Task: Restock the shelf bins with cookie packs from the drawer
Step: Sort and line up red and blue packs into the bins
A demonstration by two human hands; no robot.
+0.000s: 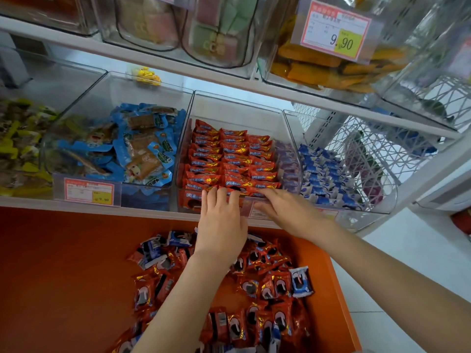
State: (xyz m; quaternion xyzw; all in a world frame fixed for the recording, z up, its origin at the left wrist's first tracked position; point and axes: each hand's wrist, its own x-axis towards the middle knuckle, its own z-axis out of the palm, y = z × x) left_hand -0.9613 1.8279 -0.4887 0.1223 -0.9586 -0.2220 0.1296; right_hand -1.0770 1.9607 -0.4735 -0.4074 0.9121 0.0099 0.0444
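- Head view: the red cookie packs (229,159) stand in tight rows inside the clear bin (237,108). I judge I'm pressing the front row level so it sits neatly.
- My left hand (221,225) reaches over the bin's front edge with straight fingers, tips resting on the front packs, gripping nothing.
- My right hand (288,212) lies just beside it, fingers flat across the same row, holding nothing.
- Below the bin, the orange drawer (63,263) holds loose packs (254,284) waiting to go up.
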